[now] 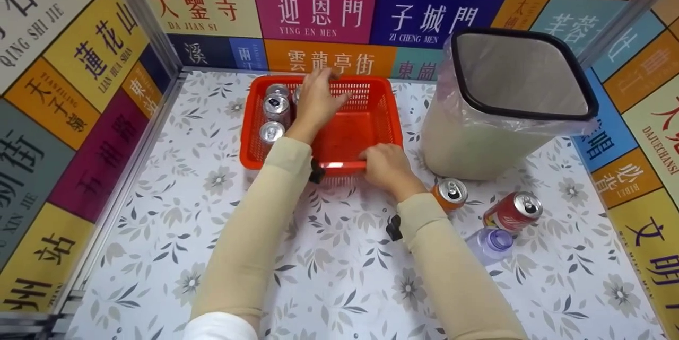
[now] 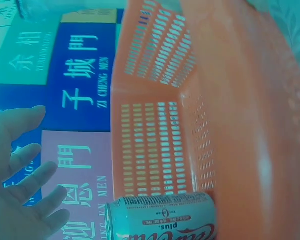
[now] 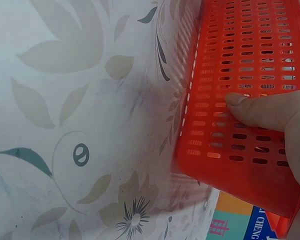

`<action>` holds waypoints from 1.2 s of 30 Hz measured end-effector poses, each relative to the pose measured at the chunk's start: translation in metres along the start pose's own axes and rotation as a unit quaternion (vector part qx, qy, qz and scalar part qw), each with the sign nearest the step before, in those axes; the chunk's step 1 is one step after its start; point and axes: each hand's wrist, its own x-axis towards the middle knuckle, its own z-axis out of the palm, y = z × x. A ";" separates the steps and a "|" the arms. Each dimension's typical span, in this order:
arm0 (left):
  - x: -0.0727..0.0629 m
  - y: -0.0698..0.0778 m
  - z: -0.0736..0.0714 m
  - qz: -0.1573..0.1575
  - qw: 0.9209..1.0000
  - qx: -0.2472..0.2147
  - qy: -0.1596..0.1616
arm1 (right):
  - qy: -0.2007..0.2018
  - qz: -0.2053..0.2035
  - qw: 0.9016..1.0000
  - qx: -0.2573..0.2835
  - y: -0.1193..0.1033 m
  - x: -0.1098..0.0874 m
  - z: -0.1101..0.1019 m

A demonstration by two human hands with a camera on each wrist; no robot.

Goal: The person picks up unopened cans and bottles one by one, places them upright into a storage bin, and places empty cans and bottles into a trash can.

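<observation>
The red plastic basket (image 1: 347, 136) stands against the back wall with several silver-topped cans (image 1: 276, 106) upright along its left side. Over the basket, just right of those cans, my left hand (image 1: 318, 98) hangs with fingers spread and nothing held. In the left wrist view, a Coca-Cola Plus can (image 2: 162, 217) stands inside the basket, apart from the fingers (image 2: 42, 177). My right hand (image 1: 390, 167) grips the basket's front rim near its right corner. The right thumb (image 3: 260, 111) presses on the slotted outer wall, seen in the right wrist view; the other fingers are mostly hidden.
A bin (image 1: 477, 141) with a black rim and a clear liner stands right of the basket. An orange can (image 1: 443, 199), a red can (image 1: 509, 212) and a purple-tinted clear bottle (image 1: 490, 247) are on the floral tabletop in front of it. Sign-covered panels (image 1: 313, 8) enclose the table.
</observation>
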 end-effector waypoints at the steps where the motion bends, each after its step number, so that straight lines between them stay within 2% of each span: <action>1: -0.003 0.000 0.000 -0.002 1.000 -0.006 -0.001 | -0.001 0.000 1.000 -0.002 0.000 0.000 0.000; 4: -0.014 0.002 -0.001 0.001 1.000 -0.029 0.000 | -0.003 -0.001 1.000 -0.002 0.001 0.000 0.000; 10: -0.043 0.003 -0.004 0.032 0.995 -0.090 -0.004 | 0.002 -0.008 1.000 -0.011 0.001 0.000 -0.002; 17: -0.079 -0.008 -0.007 0.042 0.990 -0.135 0.003 | 0.009 -0.027 0.999 -0.019 0.002 -0.002 0.001; 23: -0.103 -0.016 -0.008 0.061 0.983 -0.170 0.023 | -0.006 -0.025 1.000 0.010 0.003 -0.002 -0.003; 28: -0.124 -0.020 -0.003 0.058 0.978 -0.197 0.030 | -0.014 -0.025 0.999 0.041 0.005 -0.004 -0.007; 36: -0.135 -0.015 -0.004 0.043 0.963 -0.257 0.061 | -0.047 -0.038 0.989 0.132 0.004 -0.009 -0.021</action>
